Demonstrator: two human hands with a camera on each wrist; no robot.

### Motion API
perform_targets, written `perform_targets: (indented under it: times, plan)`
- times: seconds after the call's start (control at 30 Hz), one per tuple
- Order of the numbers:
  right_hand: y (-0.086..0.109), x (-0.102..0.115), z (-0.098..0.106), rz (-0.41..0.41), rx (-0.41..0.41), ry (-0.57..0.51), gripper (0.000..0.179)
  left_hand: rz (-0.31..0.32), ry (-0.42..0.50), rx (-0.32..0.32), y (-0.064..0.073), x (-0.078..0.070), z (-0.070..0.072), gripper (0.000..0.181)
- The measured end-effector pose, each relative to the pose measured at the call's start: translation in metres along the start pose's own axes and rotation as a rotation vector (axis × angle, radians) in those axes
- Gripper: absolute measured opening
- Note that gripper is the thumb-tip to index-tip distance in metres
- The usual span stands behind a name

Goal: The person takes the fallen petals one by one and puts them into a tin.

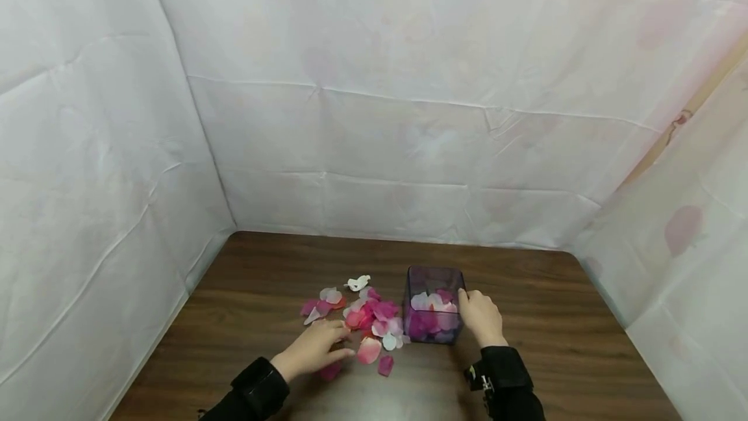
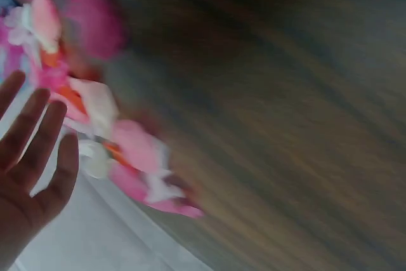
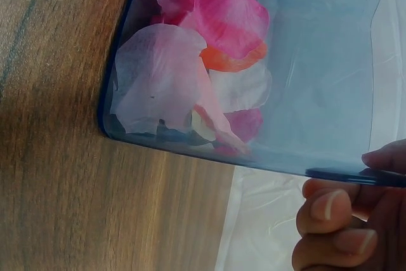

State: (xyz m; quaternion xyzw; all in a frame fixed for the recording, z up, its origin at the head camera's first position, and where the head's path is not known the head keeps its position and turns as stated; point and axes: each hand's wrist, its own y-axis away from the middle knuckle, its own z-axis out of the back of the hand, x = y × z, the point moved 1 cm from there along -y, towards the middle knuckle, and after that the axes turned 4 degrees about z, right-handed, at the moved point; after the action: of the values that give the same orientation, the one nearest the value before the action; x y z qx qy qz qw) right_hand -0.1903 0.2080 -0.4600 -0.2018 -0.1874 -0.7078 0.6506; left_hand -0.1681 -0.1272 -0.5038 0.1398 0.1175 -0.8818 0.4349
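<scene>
Loose pink, magenta, white and orange-red artificial petals (image 1: 382, 310) lie heaped on the wooden table. My left hand (image 1: 315, 348) hovers at the near left of the heap, its fingers extended and spread in the left wrist view; whether a fingertip touches a petal I cannot tell. To the right of the heap stands a see-through purplish square container (image 1: 409, 288), partly filled with petals of the same kinds. My right hand (image 1: 482, 318) pinches the container's right rim, thumb on one side and curled fingers on the other, as the right wrist view (image 3: 317, 61) shows.
A small white shape (image 1: 358, 283) lies behind the heap, with a smaller petal cluster (image 1: 323, 304) to its left. A few single petals (image 1: 386, 365) are scattered nearer me. White cloth walls (image 1: 397, 148) enclose the wooden table (image 1: 561, 343) at the back and sides.
</scene>
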Motion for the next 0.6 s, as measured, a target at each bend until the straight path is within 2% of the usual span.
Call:
perform_targets:
  times: [0.1, 0.17, 0.27, 0.4, 0.6]
  plan:
    - [0.000, 0.002, 0.000, 0.000, 0.006, 0.004, 0.046, 0.014, 0.058, 0.119, 0.014, 0.006, -0.001, 0.037]
    - [-0.001, 0.001, 0.002, -0.003, 0.005, 0.010, 0.047, -0.002, 0.046, 0.154, 0.017, 0.007, -0.005, 0.040]
    - [-0.001, 0.002, 0.003, -0.007, 0.009, 0.012, 0.048, -0.013, 0.028, 0.139, 0.019, 0.008, -0.011, 0.029]
    - [0.000, 0.002, 0.002, -0.009, 0.018, 0.010, 0.049, 0.014, 0.066, 0.094, 0.017, 0.011, -0.015, 0.015]
    - [0.000, 0.001, 0.000, -0.013, 0.015, 0.017, 0.048, 0.071, 0.123, 0.126, 0.010, 0.014, -0.013, 0.014]
